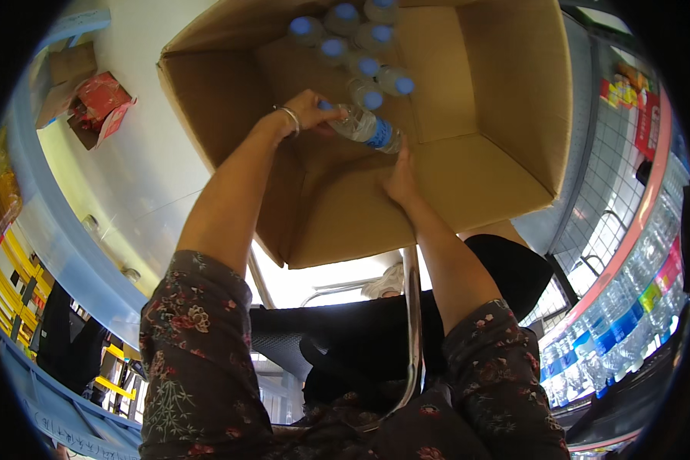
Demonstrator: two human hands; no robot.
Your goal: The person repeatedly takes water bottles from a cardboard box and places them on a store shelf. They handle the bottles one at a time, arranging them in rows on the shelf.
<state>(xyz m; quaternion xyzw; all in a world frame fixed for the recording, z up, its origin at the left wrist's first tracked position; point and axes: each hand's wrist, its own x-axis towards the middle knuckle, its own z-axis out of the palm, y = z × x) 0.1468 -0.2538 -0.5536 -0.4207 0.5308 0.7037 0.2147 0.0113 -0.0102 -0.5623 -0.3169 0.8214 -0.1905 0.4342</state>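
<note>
A large open cardboard box (351,213) stands tilted in front of me. Inside it, my left hand (309,112) grips a clear plastic water bottle (363,127) by its neck, just below the blue cap. The bottle lies slanted, its blue label facing up and its base towards the right. My right hand (401,178) is stretched out beside that base, fingers straight; whether the fingertips touch it I cannot tell. Several more blue-capped bottles (370,68) stand upright in a cluster at the far side of the box.
To the left is a white surface with a torn red carton (104,103) and a blue rim (63,195). Packed bottles (615,322) fill a shelf at right, below a wire rack (601,149). A metal chair tube (414,322) runs below the box.
</note>
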